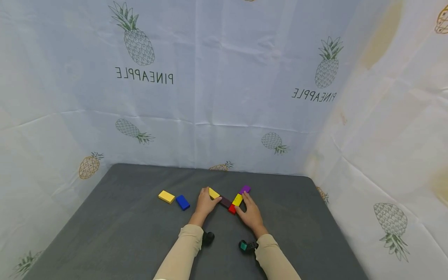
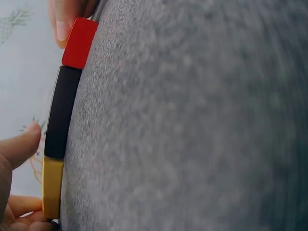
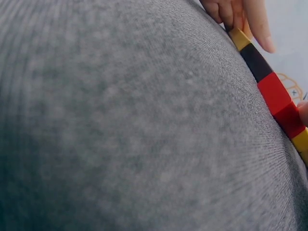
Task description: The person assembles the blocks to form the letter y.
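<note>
Several coloured blocks form a V on the table. Its left arm has a yellow block (image 1: pixel 214 193) and a dark block (image 1: pixel 225 202); a red block (image 1: pixel 232 209) sits at the near corner. A second yellow block (image 1: pixel 237 200) and a purple block (image 1: pixel 245 189) make the right arm. My left hand (image 1: pixel 205 204) touches the outer end of the left yellow block with its fingers, its thumb (image 2: pixel 21 147) raised apart from the row. My right hand (image 1: pixel 252 216) lies along the right arm, thumb at the red block, fingers reaching the purple one.
Left of my left hand lie a loose yellow block (image 1: pixel 166 196) and a blue block (image 1: pixel 182 202). The dark grey table (image 1: pixel 133 241) is backed by a white pineapple-print cloth (image 1: pixel 227 89), which also hangs along both sides.
</note>
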The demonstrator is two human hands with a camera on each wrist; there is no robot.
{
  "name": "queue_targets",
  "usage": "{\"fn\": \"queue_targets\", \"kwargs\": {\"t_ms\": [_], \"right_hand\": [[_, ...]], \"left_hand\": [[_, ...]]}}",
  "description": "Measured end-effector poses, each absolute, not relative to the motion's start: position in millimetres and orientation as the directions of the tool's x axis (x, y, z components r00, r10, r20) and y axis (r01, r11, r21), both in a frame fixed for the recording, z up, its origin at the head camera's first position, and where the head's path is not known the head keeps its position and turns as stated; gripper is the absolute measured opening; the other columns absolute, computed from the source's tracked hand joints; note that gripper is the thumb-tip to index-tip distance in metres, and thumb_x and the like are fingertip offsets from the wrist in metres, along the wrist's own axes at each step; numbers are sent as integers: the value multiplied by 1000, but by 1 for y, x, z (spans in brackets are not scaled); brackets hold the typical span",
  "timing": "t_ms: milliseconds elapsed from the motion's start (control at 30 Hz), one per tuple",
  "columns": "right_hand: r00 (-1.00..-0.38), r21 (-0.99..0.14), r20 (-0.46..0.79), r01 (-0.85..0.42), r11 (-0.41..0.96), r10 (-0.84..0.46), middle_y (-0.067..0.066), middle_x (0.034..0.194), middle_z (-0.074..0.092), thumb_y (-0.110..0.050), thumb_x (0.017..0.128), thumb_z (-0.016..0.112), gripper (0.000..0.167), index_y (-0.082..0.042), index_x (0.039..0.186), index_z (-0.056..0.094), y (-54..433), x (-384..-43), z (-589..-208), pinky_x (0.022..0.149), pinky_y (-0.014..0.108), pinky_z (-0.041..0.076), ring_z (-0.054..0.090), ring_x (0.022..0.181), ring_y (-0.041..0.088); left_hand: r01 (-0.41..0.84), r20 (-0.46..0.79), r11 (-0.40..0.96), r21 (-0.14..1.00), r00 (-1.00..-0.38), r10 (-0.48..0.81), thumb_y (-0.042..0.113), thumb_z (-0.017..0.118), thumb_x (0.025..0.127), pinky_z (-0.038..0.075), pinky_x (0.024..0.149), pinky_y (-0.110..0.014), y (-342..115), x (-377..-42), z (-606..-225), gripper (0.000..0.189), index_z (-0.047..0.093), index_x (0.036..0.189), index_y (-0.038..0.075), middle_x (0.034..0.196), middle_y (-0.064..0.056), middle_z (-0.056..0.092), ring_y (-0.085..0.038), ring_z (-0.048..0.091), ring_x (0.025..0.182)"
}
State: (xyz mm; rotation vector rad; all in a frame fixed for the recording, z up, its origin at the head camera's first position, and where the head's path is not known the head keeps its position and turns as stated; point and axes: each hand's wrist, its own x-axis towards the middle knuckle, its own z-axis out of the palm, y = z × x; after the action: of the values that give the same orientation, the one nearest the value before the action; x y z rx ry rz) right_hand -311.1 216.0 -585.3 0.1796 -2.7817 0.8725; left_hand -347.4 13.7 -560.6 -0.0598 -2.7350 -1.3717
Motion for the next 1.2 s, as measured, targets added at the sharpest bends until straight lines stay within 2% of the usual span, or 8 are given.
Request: {"fn": "queue_targets", "kwargs": {"t_ms": [233, 500, 1200], "right_hand": [[-966, -561, 254, -189, 806, -50, 12, 151, 37, -39, 88, 62, 67, -3, 142, 42, 217, -312, -586, 108, 53, 34, 39, 135, 34], [-962, -557, 267, -195, 807, -48, 11, 151, 37, -39, 89, 62, 67, -3, 142, 43, 217, -313, -588, 108, 53, 35, 40, 135, 34], [-965, -563, 257, -195, 803, -54, 12, 151, 36, -39, 89, 62, 68, -3, 142, 42, 217, -311, -586, 108, 54, 34, 39, 135, 35]], "left_hand": [[49, 65, 580, 813, -998, -8, 22, 74, 83, 37, 105, -55, 16, -346, -558, 75, 37, 139, -11, 143, -33, 35, -45, 40, 129], [66, 70, 587, 807, -997, 17, 20, 74, 83, 34, 107, -56, 11, -343, -558, 74, 38, 139, -11, 143, -32, 35, -46, 33, 134], [101, 66, 579, 809, -995, 81, 26, 72, 85, 32, 106, -59, -1, -340, -558, 75, 36, 141, -9, 144, -32, 34, -48, 32, 134]]}}
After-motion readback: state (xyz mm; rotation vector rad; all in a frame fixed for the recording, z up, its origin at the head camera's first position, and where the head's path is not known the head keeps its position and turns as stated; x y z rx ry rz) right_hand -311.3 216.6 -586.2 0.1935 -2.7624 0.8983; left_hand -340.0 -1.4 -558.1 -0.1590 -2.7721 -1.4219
